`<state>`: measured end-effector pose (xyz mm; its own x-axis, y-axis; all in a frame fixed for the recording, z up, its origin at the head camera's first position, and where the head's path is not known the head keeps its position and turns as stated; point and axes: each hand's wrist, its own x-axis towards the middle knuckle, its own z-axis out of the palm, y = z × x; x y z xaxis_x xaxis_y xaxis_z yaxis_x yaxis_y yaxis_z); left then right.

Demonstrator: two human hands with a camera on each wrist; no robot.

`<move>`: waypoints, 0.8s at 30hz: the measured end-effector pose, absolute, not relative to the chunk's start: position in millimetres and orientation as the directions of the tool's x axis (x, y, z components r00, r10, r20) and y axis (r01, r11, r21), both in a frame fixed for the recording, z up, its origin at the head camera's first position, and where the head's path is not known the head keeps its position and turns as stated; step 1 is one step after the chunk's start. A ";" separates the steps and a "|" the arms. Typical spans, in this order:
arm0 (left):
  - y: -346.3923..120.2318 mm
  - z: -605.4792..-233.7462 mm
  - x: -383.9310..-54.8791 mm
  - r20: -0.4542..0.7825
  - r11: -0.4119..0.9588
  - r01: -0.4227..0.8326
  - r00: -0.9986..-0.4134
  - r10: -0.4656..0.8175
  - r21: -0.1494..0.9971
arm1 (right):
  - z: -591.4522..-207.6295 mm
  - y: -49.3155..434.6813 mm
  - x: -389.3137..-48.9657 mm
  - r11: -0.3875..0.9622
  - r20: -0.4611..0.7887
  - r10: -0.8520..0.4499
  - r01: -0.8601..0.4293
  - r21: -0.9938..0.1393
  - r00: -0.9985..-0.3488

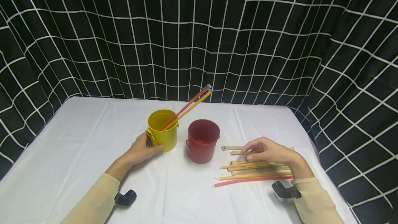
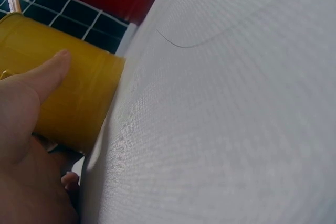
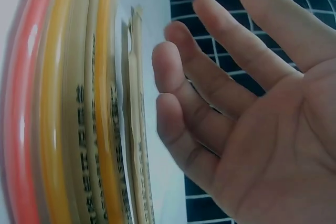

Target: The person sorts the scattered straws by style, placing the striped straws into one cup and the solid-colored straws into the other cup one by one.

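Observation:
My left hand (image 1: 143, 149) grips the side of a small yellow bucket (image 1: 169, 141), its thumb lying across the front wall. Two long thin sticks, one red (image 1: 190, 103) and one yellow (image 1: 196, 104), lean out of that bucket to the right, with clear wrapping at the ends. In the right wrist view, my right hand (image 3: 252, 124) has loosely bent fingers and nothing in its grasp. It hovers over slim paper-wrapped sticks (image 1: 231, 148) with dark print. Nearer the body lie yellow wrapped sticks (image 1: 253, 175) and a red one (image 1: 245, 180), side by side.
A dark red bucket (image 1: 201, 153) stands upright between the yellow bucket and the row of sticks. White cloth (image 1: 174, 193) covers the table. Black curtains with a white grid (image 1: 186, 37) hang behind it and at both sides.

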<state>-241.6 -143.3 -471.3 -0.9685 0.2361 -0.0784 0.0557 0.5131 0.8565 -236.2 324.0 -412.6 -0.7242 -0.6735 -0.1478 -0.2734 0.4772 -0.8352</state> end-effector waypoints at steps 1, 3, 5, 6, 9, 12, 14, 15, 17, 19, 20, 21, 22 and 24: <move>-143.4 -471.7 -241.8 -0.082 0.514 0.054 -0.968 0.238 0.856 | -413.8 325.8 -236.2 0.475 -0.155 -0.685 -0.275 -0.836 -0.712; -143.4 -473.1 -242.3 -0.090 0.516 0.048 -0.967 0.239 0.855 | -415.6 328.9 -235.8 0.465 -0.161 -0.713 -0.289 -0.837 -0.682; -143.4 -474.7 -242.7 -0.092 0.517 0.046 -0.967 0.238 0.855 | -417.0 331.1 -235.7 0.459 -0.159 -0.739 -0.317 -0.830 -0.655; -143.4 -475.4 -242.9 -0.089 0.519 0.049 -0.968 0.237 0.853 | -417.4 331.7 -235.6 0.464 -0.160 -0.747 -0.333 -0.821 -0.646; -143.6 -477.0 -243.3 -0.083 0.520 0.051 -0.969 0.232 0.853 | -418.6 332.9 -235.9 0.499 -0.172 -0.746 -0.369 -0.784 -0.644; -143.9 -477.3 -243.5 -0.083 0.521 0.051 -0.970 0.230 0.852 | -421.0 333.2 -236.4 0.540 -0.184 -0.725 -0.381 -0.751 -0.664; -144.3 -477.3 -243.7 -0.083 0.522 0.051 -0.970 0.229 0.851 | -423.0 332.8 -236.8 0.548 -0.181 -0.717 -0.383 -0.743 -0.674; -144.5 -477.3 -243.8 -0.082 0.521 0.050 -0.970 0.228 0.852 | -423.9 332.5 -236.8 0.552 -0.177 -0.713 -0.388 -0.738 -0.678; -144.6 -476.5 -244.0 -0.077 0.518 0.054 -0.971 0.228 0.854 | -424.9 331.2 -236.6 0.565 -0.174 -0.700 -0.388 -0.729 -0.692; -144.6 -475.7 -244.0 -0.074 0.515 0.056 -0.971 0.228 0.855 | -425.5 329.6 -236.1 0.579 -0.174 -0.684 -0.382 -0.721 -0.708; -144.4 -475.1 -243.9 -0.072 0.514 0.059 -0.970 0.231 0.856 | -425.8 328.7 -235.7 0.585 -0.175 -0.674 -0.374 -0.720 -0.717; -144.2 -474.7 -243.8 -0.069 0.513 0.062 -0.970 0.233 0.856 | -426.1 327.6 -235.2 0.593 -0.174 -0.663 -0.369 -0.715 -0.728; -144.2 -474.5 -243.8 -0.068 0.513 0.063 -0.970 0.234 0.856 | -426.5 326.3 -234.6 0.604 -0.178 -0.648 -0.357 -0.713 -0.740; -144.4 -474.8 -243.9 -0.071 0.512 0.060 -0.970 0.233 0.857 | -427.7 323.1 -233.2 0.629 -0.187 -0.616 -0.335 -0.701 -0.765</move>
<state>-243.9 -144.4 -474.8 -0.9698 0.2332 -0.0709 0.0605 0.5119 0.8569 -233.2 323.1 -427.7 -0.7649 -0.6165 -0.1869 -0.3355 0.6289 -0.7014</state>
